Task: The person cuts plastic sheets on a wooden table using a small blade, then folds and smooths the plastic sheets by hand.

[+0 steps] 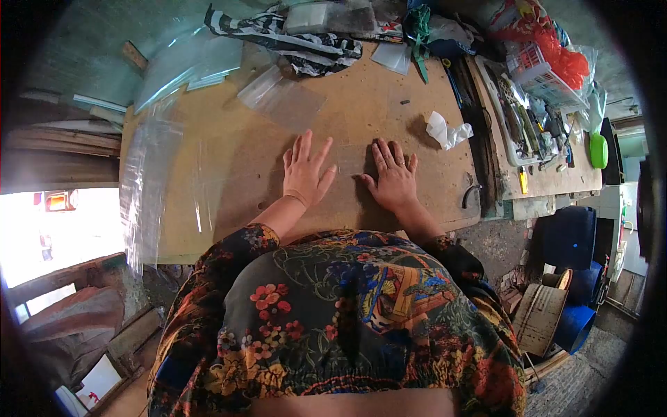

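Both of my hands are over the wooden table (347,201), palms down and holding nothing. My left hand (306,170) has its fingers spread and thumb out to the right; whether it presses on the wood or hovers I cannot tell. To the right, my right hand (393,174) lies with fingers stretched and thumb pointing left. A clear plastic bag (281,97) lies flat just beyond my left hand. Crumpled white paper (447,131) sits to the right of my right hand. Long clear plastic sheeting (144,187) runs along the table's left side and hangs over its front edge.
At the back lie a black-and-white striped bag (292,40) and clear plastic sheets (194,62). On the right, a tray of tools (521,118) stands beside a white basket (545,73) with a red bag (566,66). Blue containers (573,236) and a cardboard box (538,316) stand lower right.
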A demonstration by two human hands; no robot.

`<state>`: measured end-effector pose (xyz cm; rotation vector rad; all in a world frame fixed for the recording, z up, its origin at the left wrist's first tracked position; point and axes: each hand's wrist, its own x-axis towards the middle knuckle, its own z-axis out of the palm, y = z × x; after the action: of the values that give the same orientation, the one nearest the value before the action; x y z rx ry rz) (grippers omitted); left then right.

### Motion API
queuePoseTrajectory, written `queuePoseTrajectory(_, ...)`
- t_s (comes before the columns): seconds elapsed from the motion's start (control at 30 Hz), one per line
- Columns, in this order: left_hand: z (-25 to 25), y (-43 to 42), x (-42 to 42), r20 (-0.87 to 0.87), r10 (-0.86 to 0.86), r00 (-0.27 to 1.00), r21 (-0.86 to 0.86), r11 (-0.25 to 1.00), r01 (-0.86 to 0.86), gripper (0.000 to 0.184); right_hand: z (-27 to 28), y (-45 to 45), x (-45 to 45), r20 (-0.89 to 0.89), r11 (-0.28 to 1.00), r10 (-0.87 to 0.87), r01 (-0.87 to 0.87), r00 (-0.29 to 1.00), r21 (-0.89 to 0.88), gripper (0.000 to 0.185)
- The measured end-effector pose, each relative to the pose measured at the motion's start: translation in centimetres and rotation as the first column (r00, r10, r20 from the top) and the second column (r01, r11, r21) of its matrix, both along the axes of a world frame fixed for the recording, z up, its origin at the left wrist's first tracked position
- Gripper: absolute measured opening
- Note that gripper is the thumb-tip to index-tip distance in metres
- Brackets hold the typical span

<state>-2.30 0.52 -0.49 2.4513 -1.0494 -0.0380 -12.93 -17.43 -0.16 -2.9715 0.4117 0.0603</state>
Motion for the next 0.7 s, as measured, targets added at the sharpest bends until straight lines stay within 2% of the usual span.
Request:
queuePoseTrajectory(0.03, 0.3, -0.5, -0.2, 0.048, -0.006, 0.999, 0.181, 0.984, -0.003, 0.053, 0.0, -0.1, 0.0, -0.001, 1.000, 0.001, -0.001, 1.000, 0.002, 0.068)
queuePoseTrajectory(0.07, 0.5, -0.8, -0.2, 0.049, -0.008, 0.999, 0.180, 0.984, -0.001, 0.053, 0.1, -0.1, 0.1, -0.001, 1.000, -0.001, 0.001, 1.000, 0.002, 0.068)
queuePoseTrajectory(0.13, 0.8, -1.2, -0.4, 0.045, -0.026, 0.999, 0.405, 0.914, 0.006, 0.052, 0.3, 0.0, 0.1, -0.013, 1.000, -0.002, 0.002, 1.000, 0.028, 0.068)
queuePoseTrajectory(0.37, 0.7, -1.4, -0.4, 0.032, 0.006, 0.999, 0.398, 0.917, -0.018, 0.051, 0.2, -0.2, 0.0, 0.018, 1.000, 0.006, -0.006, 1.000, 0.010, 0.069)
queuePoseTrajectory(0.47, 1.2, -1.5, -0.4, 0.015, 0.016, 1.000, 0.400, 0.916, -0.021, 0.052, 0.6, -0.7, -0.3, 0.022, 0.999, -0.042, 0.042, 0.999, 0.007, 0.067)
queuePoseTrajectory(0.53, 1.7, -1.6, -0.4, -0.029, 0.031, 0.999, 0.460, 0.888, -0.014, 0.051, 0.6, -2.1, -1.5, 0.126, 0.990, -0.131, 0.137, 0.983, -0.033, 0.064)
queuePoseTrajectory(0.6, 1.6, -1.6, -0.4, -0.028, 0.027, 0.999, 0.461, 0.888, -0.011, 0.051, -0.1, -5.1, -4.1, 0.307, 0.984, -0.145, 0.169, 0.941, -0.054, 0.055)
queuePoseTrajectory(0.67, 1.4, -1.6, -0.4, -0.025, 0.025, 0.999, 0.459, 0.889, -0.010, 0.052, 2.1, -6.7, -6.8, 0.166, 0.898, -0.431, 0.440, 0.887, -0.016, 0.047)
queuePoseTrajectory(0.7, 1.4, -1.6, -0.4, -0.024, 0.027, 0.999, 0.463, 0.886, -0.013, 0.052, 2.0, -7.8, -8.5, 0.202, 0.867, -0.478, 0.496, 0.855, -0.047, 0.044)
